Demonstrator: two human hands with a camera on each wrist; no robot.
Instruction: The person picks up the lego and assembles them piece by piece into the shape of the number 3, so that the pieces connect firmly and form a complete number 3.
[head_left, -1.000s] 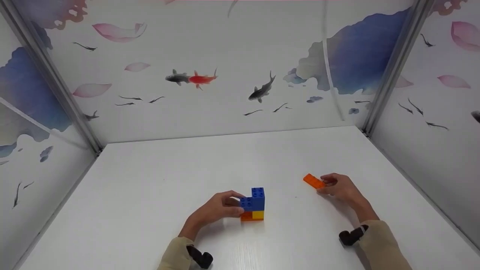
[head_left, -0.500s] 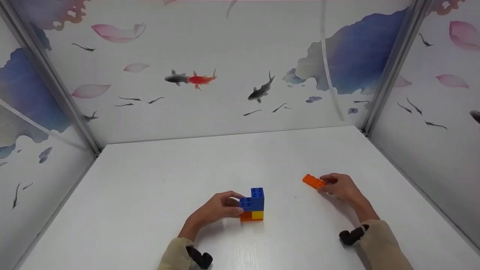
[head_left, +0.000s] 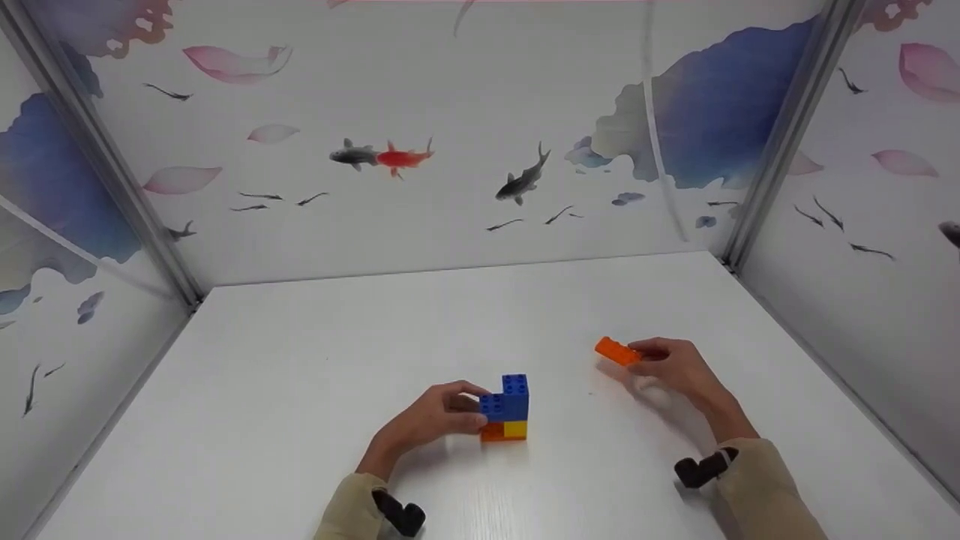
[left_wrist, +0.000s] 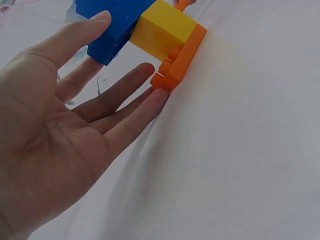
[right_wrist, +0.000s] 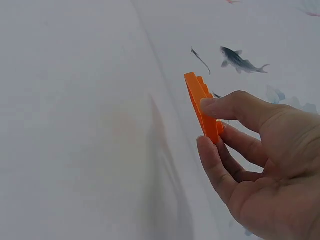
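Observation:
My left hand grips a small stack of toy building bricks standing on the table. At its base lies a flat orange brick, with a yellow brick on it and blue bricks on top, the right side one level higher. In the left wrist view the thumb and index finger pinch the blue part while other fingertips touch the orange base. My right hand pinches a separate flat orange brick between thumb and fingers, held tilted above the table. Its studs face away from the right wrist camera.
The white table is enclosed by white panels printed with fish and petals, such as the back wall. Metal posts stand at the corners. A black camera mount sits on each wrist.
My right hand has lifted the flat orange brick off the table and shifted it slightly left. The left hand and the stack have stayed in place.

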